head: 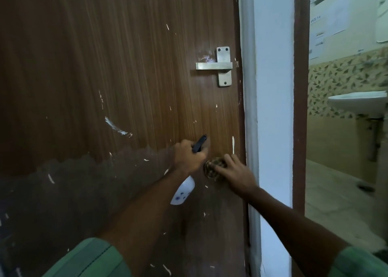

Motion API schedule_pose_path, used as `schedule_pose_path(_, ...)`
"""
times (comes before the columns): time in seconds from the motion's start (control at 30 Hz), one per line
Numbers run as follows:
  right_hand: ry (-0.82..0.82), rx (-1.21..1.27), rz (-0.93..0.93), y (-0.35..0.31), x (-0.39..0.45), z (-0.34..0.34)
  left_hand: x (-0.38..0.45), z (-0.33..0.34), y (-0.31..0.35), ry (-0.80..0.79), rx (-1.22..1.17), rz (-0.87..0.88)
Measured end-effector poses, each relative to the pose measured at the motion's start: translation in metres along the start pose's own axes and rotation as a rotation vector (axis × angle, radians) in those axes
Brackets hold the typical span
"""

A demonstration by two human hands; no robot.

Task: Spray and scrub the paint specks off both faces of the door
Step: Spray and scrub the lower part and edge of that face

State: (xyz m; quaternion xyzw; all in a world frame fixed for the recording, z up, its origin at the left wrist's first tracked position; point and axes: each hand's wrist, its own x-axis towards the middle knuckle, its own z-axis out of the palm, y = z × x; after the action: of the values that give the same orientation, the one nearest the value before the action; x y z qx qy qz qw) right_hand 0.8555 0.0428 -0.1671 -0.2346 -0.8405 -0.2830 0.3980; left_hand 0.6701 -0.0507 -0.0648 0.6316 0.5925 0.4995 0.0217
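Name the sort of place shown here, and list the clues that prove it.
Probably a doorway beside a bathroom or washroom indoors: a wooden door with a metal latch, and past the frame a white washbasin against patterned wall tiles.

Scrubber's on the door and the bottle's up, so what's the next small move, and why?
Probably rub the scrubber under the right hand up toward the long white drip just above it. The left hand grips the spray bottle with its nozzle aimed at that part of the door, so a squirt first may help.
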Motion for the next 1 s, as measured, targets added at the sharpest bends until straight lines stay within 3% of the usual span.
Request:
schedule_pose_path(0.17,0.261,0.065,0.27,0.014,0.095,-0.039,-0.015,-0.001,-0.009,-0.005,0.015,-0.016)
schedule_pose_path(0.47,0.295,0.051,0.327,0.009,0.111,-0.032,-0.037,-0.008,-0.029,0.029,0.059,-0.114)
schedule_pose_path(0.53,0.29,0.036,0.256,-0.004,0.098,-0.015,-0.035,-0.008,-0.04,0.064,0.001,-0.149)
schedule_pose_path(0.7,0.098,-0.038,-0.213,-0.041,0.037,0.038,-0.031,-0.008,-0.063,0.142,-0.068,-0.12)
schedule_pose_path(0.8,0.089,-0.096,-0.288,-0.033,0.051,0.037,-0.027,-0.015,-0.075,0.216,-0.049,-0.092)
schedule_pose_path(0.87,0.23,-0.047,-0.033,-0.034,0.087,0.021,-0.025,-0.024,-0.079,0.245,-0.046,-0.094)
schedule_pose_path(0.93,0.425,0.047,0.382,-0.047,0.123,0.01,-0.026,-0.037,-0.084,0.246,-0.048,-0.055)
schedule_pose_path(1.0,0.464,0.041,0.506,-0.071,0.127,0.016,-0.031,-0.046,-0.091,0.259,-0.054,-0.012)
